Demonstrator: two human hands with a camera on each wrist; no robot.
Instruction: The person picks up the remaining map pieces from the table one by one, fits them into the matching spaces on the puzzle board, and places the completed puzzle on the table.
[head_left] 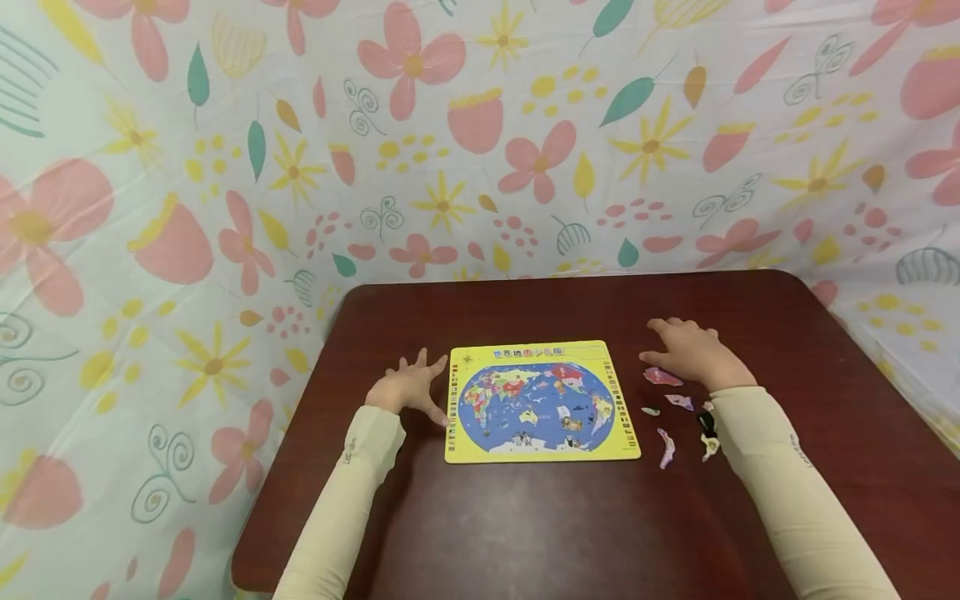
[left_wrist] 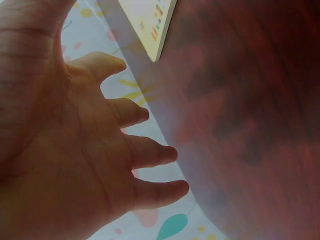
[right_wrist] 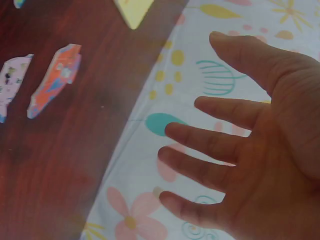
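Note:
A yellow-bordered world map puzzle board lies flat on the dark red table, with several pieces set in its blue oval. My left hand is spread at the board's left edge, thumb pointing to the lower left side, holding nothing. In the left wrist view its palm and parted fingers show bare. My right hand hovers right of the board, fingers spread, nothing in it. Just below it lies a red puzzle piece; in the right wrist view this orange-red piece lies apart from the fingers.
Several loose pieces lie right of the board: a pinkish one, a small green one, a curved one, and a black one beside the right sleeve. A flower-patterned cloth hangs behind and left of the table.

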